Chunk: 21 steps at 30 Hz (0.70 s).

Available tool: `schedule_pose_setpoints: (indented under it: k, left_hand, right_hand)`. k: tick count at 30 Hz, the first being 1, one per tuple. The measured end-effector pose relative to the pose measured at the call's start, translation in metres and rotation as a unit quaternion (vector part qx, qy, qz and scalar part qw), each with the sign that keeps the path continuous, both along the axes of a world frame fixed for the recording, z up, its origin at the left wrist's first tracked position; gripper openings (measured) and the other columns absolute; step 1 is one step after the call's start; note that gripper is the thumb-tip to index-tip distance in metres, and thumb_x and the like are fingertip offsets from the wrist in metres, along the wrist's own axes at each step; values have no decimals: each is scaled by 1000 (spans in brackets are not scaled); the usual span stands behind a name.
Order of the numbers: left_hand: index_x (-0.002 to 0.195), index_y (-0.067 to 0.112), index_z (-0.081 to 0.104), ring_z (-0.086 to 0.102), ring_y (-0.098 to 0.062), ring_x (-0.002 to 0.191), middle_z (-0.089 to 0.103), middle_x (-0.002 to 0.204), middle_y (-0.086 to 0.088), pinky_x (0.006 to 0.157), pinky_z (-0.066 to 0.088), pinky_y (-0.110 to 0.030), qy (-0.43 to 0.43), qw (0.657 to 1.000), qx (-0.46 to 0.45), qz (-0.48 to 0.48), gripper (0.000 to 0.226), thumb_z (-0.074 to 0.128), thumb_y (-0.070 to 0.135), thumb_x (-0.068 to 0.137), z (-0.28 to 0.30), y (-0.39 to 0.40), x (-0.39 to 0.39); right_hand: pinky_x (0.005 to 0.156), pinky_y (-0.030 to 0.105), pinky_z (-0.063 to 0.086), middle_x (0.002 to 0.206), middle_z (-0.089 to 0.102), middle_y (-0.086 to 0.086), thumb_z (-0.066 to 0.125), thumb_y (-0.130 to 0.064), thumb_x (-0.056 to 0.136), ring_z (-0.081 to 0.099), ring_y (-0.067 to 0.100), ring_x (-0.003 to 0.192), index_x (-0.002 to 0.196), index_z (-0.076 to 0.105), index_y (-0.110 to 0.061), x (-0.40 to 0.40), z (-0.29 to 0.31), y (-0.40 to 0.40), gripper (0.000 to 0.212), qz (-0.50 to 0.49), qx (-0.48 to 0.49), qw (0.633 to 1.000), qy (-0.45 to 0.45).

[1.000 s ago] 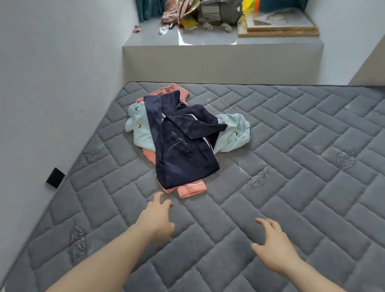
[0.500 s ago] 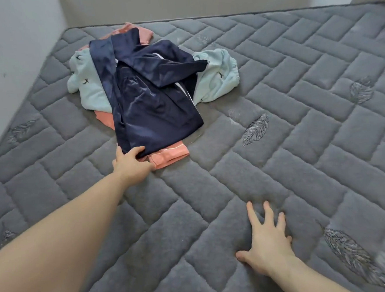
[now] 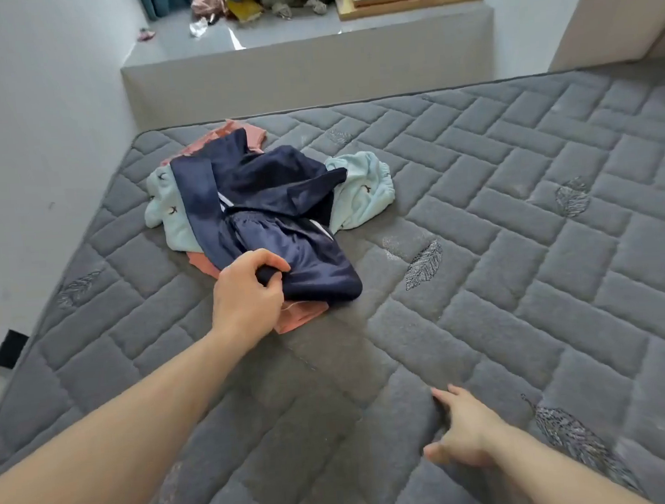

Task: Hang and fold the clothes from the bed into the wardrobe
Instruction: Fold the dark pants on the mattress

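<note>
The left hand [image 3: 247, 293] pinches the near hem of the navy satin garment [image 3: 277, 216], topmost in the pile near the mattress's [image 3: 524, 317] far-left corner. Lift slowly (satin slips), letting it peel off the mint and coral pieces; the right hand [image 3: 463, 431], fingers spread, braces on the mattress.

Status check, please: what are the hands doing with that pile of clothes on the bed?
Left hand grips navy garment. Right hand open, on mattress. Navy lies atop mint and pink clothes. Nothing blocking.
</note>
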<state>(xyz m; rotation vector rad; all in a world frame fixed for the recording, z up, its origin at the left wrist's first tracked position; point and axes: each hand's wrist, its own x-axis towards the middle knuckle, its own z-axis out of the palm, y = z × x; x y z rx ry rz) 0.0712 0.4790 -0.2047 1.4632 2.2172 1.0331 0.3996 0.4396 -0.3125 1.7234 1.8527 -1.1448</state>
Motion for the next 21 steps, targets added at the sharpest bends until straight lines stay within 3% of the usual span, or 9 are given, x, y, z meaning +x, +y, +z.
schedule_pose_setpoints:
  k: [2, 3, 7, 10, 15, 21]
  left_hand:
    - [84, 38, 69, 64, 3, 93, 69, 94, 27, 85, 47, -17, 3, 999, 40, -37, 32, 63, 7, 86, 46, -6, 12]
    - [86, 39, 68, 63, 3, 96, 69, 96, 27, 86, 45, -12, -2, 997, 52, -50, 34, 63, 5, 87, 70, -12, 19]
    - [86, 41, 69, 63, -3, 98, 68, 98, 19, 88, 48, -19, -29, 993, 53, -102, 45, 61, -3, 87, 172, -45, 50]
    - [87, 39, 69, 63, -4, 97, 68, 97, 16, 87, 46, -19, -40, 988, 38, -145, 43, 61, -3, 89, 255, -81, 74]
    - [91, 30, 73, 65, -1, 101, 72, 99, 17, 92, 46, -13, -88, 975, 33, -199, 32, 63, 0, 91, 376, -149, 114]
    - [94, 34, 73, 67, 2, 97, 73, 96, 24, 84, 43, -5, -110, 957, 68, -259, 31, 65, 4, 90, 464, -224, 153]
  right_hand:
    - [112, 19, 35, 160, 42, 2, 81, -50, 76, 43, 15, 145, 160, 30, -26, 10, 33, -11, 102, -57, -4, 997, 45]
    - [112, 20, 35, 158, 45, 2, 79, -52, 76, 45, 15, 144, 160, 29, -26, 13, 52, -21, 101, -69, -5, 996, 54]
    - [119, 25, 27, 161, 30, -1, 74, -56, 80, 36, 14, 147, 161, 14, -28, 21, 134, -73, 105, -77, 0, 991, 109]
    - [112, 24, 35, 158, 35, -5, 77, -56, 79, 42, 11, 142, 160, 17, -33, 26, 217, -109, 103, -112, 40, 980, 161]
    - [108, 25, 41, 151, 34, -28, 84, -62, 64, 41, 2, 139, 157, 20, -50, 41, 343, -168, 113, -139, 92, 953, 252]
    - [117, 23, 34, 155, 33, -32, 90, -62, 61, 33, -7, 143, 158, 20, -47, 62, 418, -235, 120, -134, 163, 928, 306]
